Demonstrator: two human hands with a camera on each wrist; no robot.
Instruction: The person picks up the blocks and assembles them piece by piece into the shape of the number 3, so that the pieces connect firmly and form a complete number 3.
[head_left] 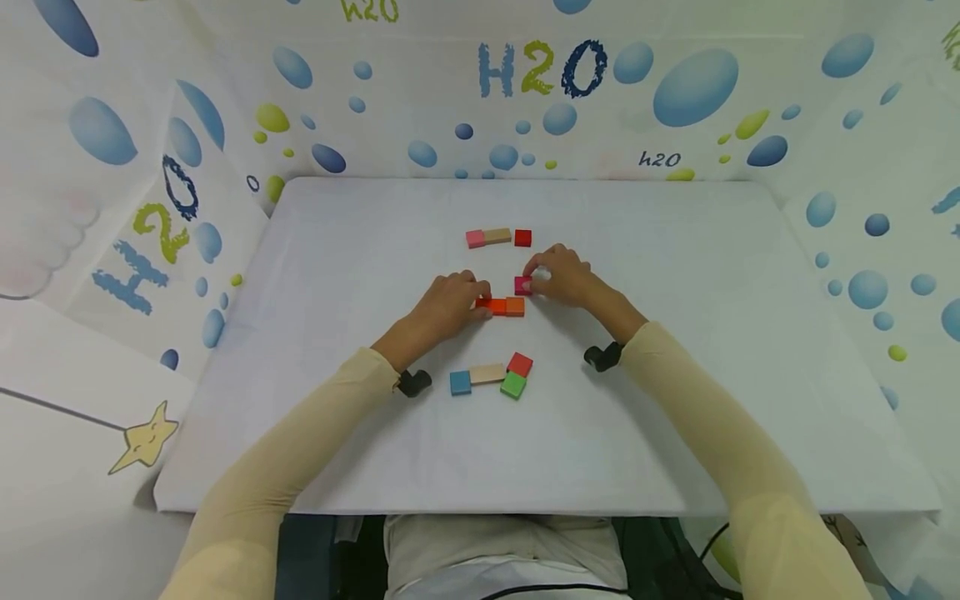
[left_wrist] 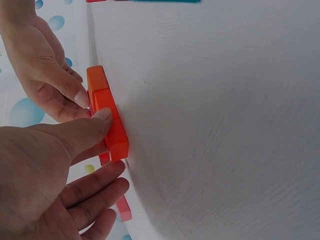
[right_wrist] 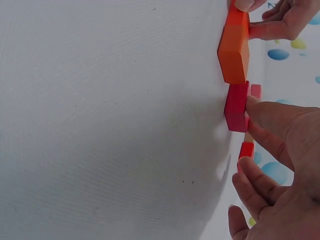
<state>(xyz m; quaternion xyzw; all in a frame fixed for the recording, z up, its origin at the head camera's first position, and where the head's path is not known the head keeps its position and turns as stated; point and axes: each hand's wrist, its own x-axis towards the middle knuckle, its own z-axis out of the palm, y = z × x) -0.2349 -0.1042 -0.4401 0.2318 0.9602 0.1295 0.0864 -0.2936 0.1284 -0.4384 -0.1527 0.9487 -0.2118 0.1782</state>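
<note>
My left hand (head_left: 442,310) pinches a long red-orange block (left_wrist: 117,131) between thumb and index finger, its other fingers spread. End to end with that block lies an orange block (head_left: 515,307). My right hand (head_left: 568,279) pinches a crimson block (right_wrist: 236,107) just behind the orange one. Thumb and index finger partly cover the crimson block in the head view. Both held blocks are down at the white table.
Farther back lie a pink block (head_left: 475,239), a wooden block (head_left: 497,236) and a red block (head_left: 522,238). Nearer are a blue block (head_left: 461,383), a wooden plank (head_left: 487,373), another red block (head_left: 520,364) and a green block (head_left: 513,385) on the white table (head_left: 360,467).
</note>
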